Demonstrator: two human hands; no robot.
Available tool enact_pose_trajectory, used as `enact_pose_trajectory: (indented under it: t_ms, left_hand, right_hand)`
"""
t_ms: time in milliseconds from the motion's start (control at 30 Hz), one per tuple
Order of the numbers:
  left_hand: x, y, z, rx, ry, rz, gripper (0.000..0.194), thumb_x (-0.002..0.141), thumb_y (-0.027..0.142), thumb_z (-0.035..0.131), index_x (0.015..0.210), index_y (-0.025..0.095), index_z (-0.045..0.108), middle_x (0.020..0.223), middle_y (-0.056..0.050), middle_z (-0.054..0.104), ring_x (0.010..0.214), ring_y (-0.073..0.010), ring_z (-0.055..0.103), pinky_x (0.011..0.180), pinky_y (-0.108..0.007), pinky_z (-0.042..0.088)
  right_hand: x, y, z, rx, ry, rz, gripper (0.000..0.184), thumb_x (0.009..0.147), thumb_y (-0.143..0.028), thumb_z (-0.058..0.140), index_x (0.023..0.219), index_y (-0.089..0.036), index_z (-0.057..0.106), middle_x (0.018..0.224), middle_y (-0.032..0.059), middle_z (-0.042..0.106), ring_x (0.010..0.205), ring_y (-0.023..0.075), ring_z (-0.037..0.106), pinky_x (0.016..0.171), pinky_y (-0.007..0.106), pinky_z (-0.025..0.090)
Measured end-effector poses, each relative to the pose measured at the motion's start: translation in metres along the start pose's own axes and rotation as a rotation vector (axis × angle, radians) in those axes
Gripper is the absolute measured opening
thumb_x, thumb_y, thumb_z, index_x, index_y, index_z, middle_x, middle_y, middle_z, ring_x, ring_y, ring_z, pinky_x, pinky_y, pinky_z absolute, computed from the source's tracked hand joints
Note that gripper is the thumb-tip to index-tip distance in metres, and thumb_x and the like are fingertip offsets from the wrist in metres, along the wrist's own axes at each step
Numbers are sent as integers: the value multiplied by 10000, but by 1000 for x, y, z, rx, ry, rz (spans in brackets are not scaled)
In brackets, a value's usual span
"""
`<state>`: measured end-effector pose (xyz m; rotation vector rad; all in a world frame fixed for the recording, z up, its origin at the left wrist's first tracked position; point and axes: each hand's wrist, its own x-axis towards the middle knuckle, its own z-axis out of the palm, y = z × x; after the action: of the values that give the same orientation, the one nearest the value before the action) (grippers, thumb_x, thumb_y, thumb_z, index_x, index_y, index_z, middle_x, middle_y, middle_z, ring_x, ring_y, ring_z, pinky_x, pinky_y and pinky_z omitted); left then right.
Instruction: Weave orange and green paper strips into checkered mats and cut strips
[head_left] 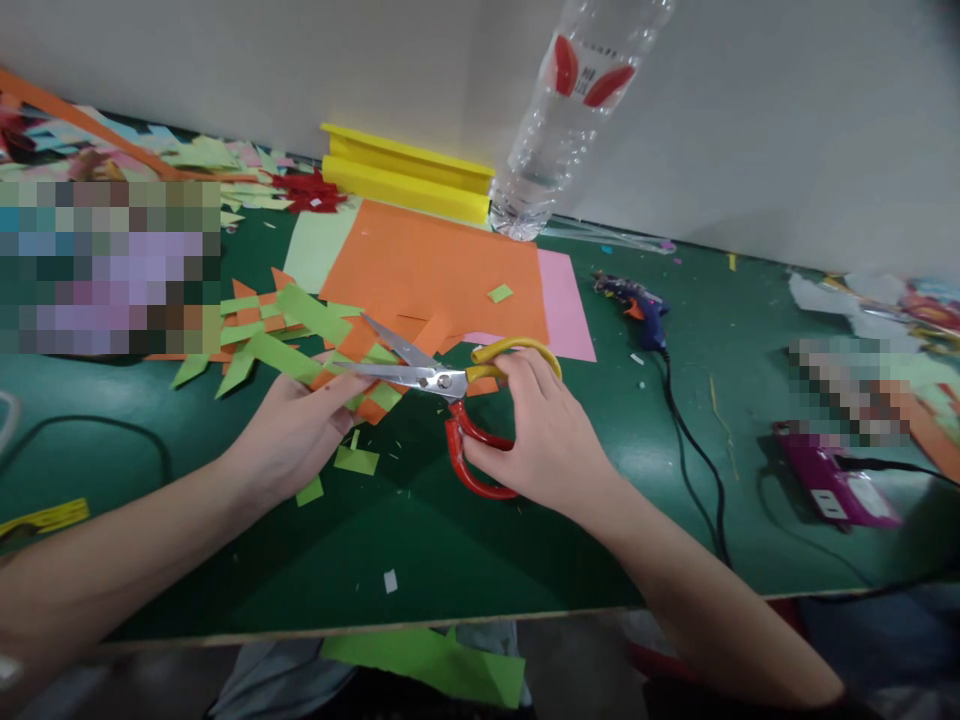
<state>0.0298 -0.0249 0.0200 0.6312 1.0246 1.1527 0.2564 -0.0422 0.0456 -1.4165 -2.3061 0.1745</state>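
My right hand (547, 430) is closed through the yellow and red handles of a pair of scissors (450, 385), whose steel blades are spread and point left. My left hand (300, 430) pinches a woven piece of green and orange paper strips (300, 335) and holds it up to the blades. Small green offcuts (356, 460) lie on the green table (420, 540) just under my hands.
Orange paper sheet (442, 265) and pink sheet (566, 305) lie behind the hands, with a yellow folded stack (405, 175) and a clear plastic bottle (555, 130) at the wall. A glue gun (637, 305) with black cord lies right, a purple power strip (840, 480) further right. Paper scraps cover the far left.
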Motion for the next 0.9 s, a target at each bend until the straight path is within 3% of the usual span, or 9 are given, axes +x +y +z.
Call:
enact_pose_trajectory:
  t_ms: [100, 267, 467, 667, 900]
  left_hand:
    - [-1, 0, 1, 6, 8, 33, 76, 691, 168, 791, 707, 150, 719, 819, -50, 729, 811, -183, 657, 624, -261, 528]
    - [-3, -1, 1, 41, -11, 12, 87, 693, 184, 788, 728, 176, 709, 809, -23, 713, 843, -186, 651, 689, -281, 529]
    - [-5, 1, 3, 101, 49, -37, 79, 674, 147, 782, 685, 182, 712, 727, -8, 693, 715, -153, 627, 535, -224, 464]
    - [-3, -3, -1, 105, 9, -11, 47, 685, 169, 775, 715, 182, 740, 774, -33, 713, 805, -186, 646, 694, -282, 519]
    - [-2, -5, -2, 95, -14, 20, 80, 692, 196, 788, 755, 187, 739, 765, -13, 694, 761, -155, 627, 677, -248, 522]
  right_hand:
    - [-1, 0, 0, -1, -1, 3, 449, 774, -371, 606, 1154, -155, 500, 1098, 151, 621, 1071, 321, 588, 858, 463, 512]
    - [-2, 0, 1, -34, 23, -27, 458, 771, -375, 606, 1149, -140, 502, 1107, 169, 610, 1073, 329, 578, 889, 487, 491]
    - [-2, 0, 2, -40, 14, -30, 479, 772, -377, 611, 1164, -126, 498, 1112, 174, 611, 1083, 332, 570, 907, 490, 485]
    - [-2, 0, 1, -18, 13, -27, 479, 768, -357, 609, 1182, -148, 491, 1120, 164, 607, 1101, 337, 568, 904, 497, 485]
    - [-2, 1, 1, -42, 6, -30, 493, 768, -376, 619, 1171, -114, 505, 1120, 173, 611, 1110, 336, 568, 915, 481, 492]
